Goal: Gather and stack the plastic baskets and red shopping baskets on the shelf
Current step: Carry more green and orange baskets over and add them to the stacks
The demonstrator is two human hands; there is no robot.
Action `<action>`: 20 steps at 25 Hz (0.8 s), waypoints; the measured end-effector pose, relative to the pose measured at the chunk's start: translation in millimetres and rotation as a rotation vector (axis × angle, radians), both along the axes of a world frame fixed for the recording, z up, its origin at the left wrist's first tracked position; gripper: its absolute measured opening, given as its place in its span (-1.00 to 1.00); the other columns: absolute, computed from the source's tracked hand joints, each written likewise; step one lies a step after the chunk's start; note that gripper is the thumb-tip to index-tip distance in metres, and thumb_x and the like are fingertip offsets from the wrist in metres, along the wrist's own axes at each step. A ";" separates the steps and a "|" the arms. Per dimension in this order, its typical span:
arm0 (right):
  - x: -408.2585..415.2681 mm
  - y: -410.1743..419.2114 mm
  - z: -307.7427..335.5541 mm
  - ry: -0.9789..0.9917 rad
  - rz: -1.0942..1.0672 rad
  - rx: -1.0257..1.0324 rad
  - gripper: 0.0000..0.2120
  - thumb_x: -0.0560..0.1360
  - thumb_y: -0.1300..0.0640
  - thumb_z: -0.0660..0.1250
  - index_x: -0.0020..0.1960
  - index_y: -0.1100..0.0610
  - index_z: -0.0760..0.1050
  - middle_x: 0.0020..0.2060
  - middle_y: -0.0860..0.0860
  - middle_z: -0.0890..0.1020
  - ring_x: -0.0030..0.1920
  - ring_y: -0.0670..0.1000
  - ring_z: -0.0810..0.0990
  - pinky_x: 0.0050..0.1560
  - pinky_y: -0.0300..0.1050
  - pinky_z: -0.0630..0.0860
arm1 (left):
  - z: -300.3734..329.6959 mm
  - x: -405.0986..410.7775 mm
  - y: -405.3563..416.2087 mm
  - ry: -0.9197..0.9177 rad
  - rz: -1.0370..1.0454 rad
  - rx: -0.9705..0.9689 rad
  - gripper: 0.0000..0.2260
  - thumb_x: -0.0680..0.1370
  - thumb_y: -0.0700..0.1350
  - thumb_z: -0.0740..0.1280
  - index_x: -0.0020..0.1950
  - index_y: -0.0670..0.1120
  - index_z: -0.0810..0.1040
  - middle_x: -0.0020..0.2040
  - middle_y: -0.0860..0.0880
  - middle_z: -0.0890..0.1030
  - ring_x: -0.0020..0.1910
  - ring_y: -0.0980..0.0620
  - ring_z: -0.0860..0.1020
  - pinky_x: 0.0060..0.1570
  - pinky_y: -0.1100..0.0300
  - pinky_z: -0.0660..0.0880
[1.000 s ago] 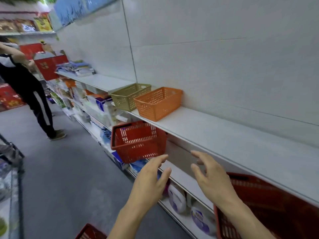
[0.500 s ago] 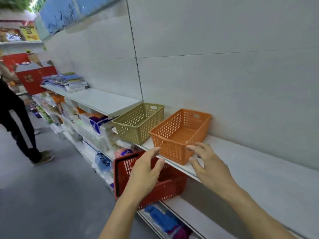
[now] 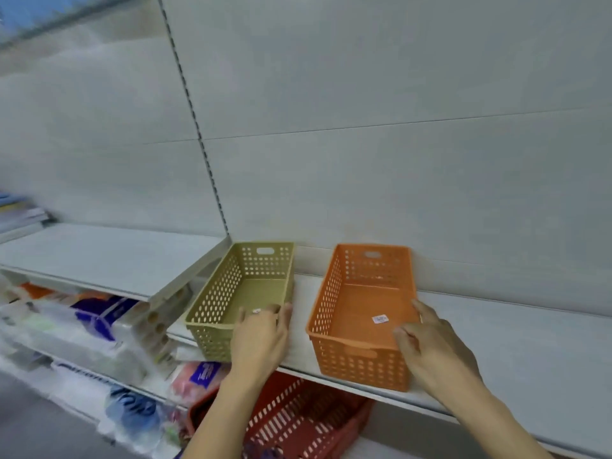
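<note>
An olive perforated plastic basket (image 3: 246,293) and an orange one (image 3: 361,313) stand side by side on the white shelf (image 3: 516,352), against the back panel. My left hand (image 3: 261,339) lies against the olive basket's near right corner, fingertips spread on its rim. My right hand (image 3: 433,352) is at the orange basket's near right corner, thumb over the front rim and fingers along the right wall, not closed. Both baskets rest flat on the shelf. A red shopping basket (image 3: 298,422) sits on the shelf below, partly hidden by my left forearm.
A higher white shelf (image 3: 99,256) runs off to the left, with stacked items at its far end. Packaged goods (image 3: 99,319) fill the lower shelves at left. A slotted upright (image 3: 195,127) divides the grey back panels.
I have stepped closer and turned to face the shelf. Both hands moved forward from mid-air onto the near corners of the olive and orange baskets. The person in the aisle is out of view.
</note>
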State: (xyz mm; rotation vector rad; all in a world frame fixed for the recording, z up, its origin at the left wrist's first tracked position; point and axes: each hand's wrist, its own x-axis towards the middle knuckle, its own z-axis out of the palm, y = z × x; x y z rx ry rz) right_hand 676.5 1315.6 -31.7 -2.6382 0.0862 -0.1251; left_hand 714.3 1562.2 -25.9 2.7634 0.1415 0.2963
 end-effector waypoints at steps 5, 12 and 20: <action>-2.2 -9.0 -0.2 -0.046 -0.065 0.056 -0.61 0.56 0.15 0.10 0.34 -0.06 0.42 0.49 -0.10 0.25 0.19 0.02 0.53 0.05 -0.07 0.47 | -3.6 -21.7 -27.9 -0.090 -0.181 -0.139 -0.61 0.64 0.08 0.08 -0.11 -0.06 0.62 -0.19 -0.09 0.69 -0.11 -0.11 0.61 0.06 0.03 0.45; 20.9 -7.7 13.4 0.158 -0.269 0.182 -0.55 0.50 0.03 0.09 0.36 -0.22 0.21 0.16 -0.04 0.58 0.02 0.16 0.58 -0.01 0.01 0.51 | 1.9 22.0 32.5 -0.184 -0.064 -0.003 -0.59 0.57 0.13 0.20 0.36 -0.01 0.47 0.31 -0.04 0.56 0.27 -0.03 0.49 0.35 -0.12 0.33; 38.3 -12.3 -3.1 0.096 -0.358 0.238 -0.53 0.48 0.09 0.13 0.35 -0.23 0.35 0.01 0.01 0.65 -0.08 0.15 0.61 -0.06 0.02 0.55 | -16.3 41.5 88.6 0.099 0.132 -0.325 -0.74 0.56 -0.02 0.20 0.23 0.04 0.49 0.05 -0.10 0.66 0.02 -0.20 0.59 0.01 -0.01 0.49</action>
